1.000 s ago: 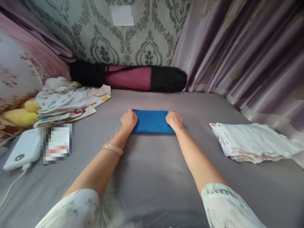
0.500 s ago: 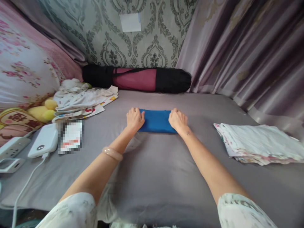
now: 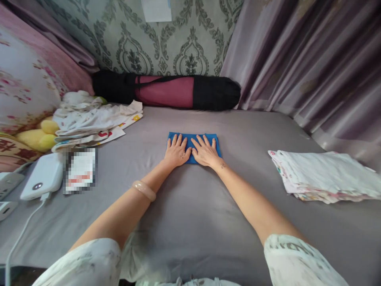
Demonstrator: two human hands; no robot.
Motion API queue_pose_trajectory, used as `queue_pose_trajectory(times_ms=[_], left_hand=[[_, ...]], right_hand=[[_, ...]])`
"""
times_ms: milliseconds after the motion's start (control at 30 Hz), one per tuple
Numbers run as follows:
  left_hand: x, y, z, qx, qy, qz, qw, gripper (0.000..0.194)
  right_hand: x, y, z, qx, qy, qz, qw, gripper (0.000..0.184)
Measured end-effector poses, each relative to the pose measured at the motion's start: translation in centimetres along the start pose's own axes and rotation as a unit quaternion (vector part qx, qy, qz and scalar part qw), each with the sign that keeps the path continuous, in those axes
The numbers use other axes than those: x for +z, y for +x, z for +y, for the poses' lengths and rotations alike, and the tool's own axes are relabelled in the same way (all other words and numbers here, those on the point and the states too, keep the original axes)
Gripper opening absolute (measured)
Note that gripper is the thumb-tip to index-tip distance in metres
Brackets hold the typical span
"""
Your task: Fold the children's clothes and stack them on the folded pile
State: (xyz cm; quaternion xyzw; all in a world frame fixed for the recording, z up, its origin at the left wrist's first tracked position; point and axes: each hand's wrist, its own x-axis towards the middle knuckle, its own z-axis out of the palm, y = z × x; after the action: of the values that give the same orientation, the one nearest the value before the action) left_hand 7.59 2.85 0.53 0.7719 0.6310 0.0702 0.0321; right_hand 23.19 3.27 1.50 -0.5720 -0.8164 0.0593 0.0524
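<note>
A folded blue cloth [image 3: 190,139] lies flat on the grey sheet [image 3: 190,206], well in front of me. On its left half rests my left hand [image 3: 177,151], palm down with the fingers spread. My right hand [image 3: 206,150] presses on the right half in the same way, its thumb almost meeting the left thumb. Neither hand grips the cloth. Its rear edge and corners show around my fingers, while much of the middle is covered.
At right lies a stack of folded white cloths [image 3: 324,171]. Crumpled white cloths [image 3: 86,119] and a yellow plush toy [image 3: 38,137] are at left, near a white power bank [image 3: 43,176] with its cable. A black and maroon long bag [image 3: 166,92] lies along the wall.
Both hands have let go of the blue cloth's side edges and moved inward. They now lie flat on top of it with fingers spread. The view has tilted slightly down.
</note>
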Motion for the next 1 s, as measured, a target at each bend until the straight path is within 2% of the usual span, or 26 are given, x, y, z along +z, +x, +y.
queue_pose_trajectory(times_ms=[167, 367, 533, 633, 767, 1000], left_hand=[[-0.1, 0.1, 0.2, -0.004, 0.006, -0.013, 1.0, 0.064], [-1.8, 0.7, 0.7, -0.005, 0.003, -0.062, 0.998, 0.065], [-1.6, 1.0, 0.6, -0.015, -0.003, 0.029, 0.999, 0.066], [-0.9, 1.1, 0.1, -0.045, -0.016, 0.006, 0.999, 0.069], [-0.4, 1.2, -0.2, -0.054, -0.023, -0.008, 0.998, 0.07], [-1.4, 1.4, -0.9, -0.059, -0.08, -0.028, 0.995, 0.073]], right_hand=[[-0.1, 0.1, -0.2, 0.004, 0.0, -0.005, 1.0, 0.055], [-1.0, 0.2, -0.1, 0.008, 0.035, -0.02, 0.999, 0.054], [-0.7, 0.2, 0.8, 0.079, 0.004, 0.068, 0.995, 0.057], [0.0, 0.3, 1.3, 0.118, 0.013, 0.051, 0.992, 0.061], [0.6, 0.5, 1.4, 0.129, 0.019, 0.049, 0.99, 0.062], [-0.3, 0.7, 1.7, 0.137, 0.054, 0.016, 0.989, 0.062]])
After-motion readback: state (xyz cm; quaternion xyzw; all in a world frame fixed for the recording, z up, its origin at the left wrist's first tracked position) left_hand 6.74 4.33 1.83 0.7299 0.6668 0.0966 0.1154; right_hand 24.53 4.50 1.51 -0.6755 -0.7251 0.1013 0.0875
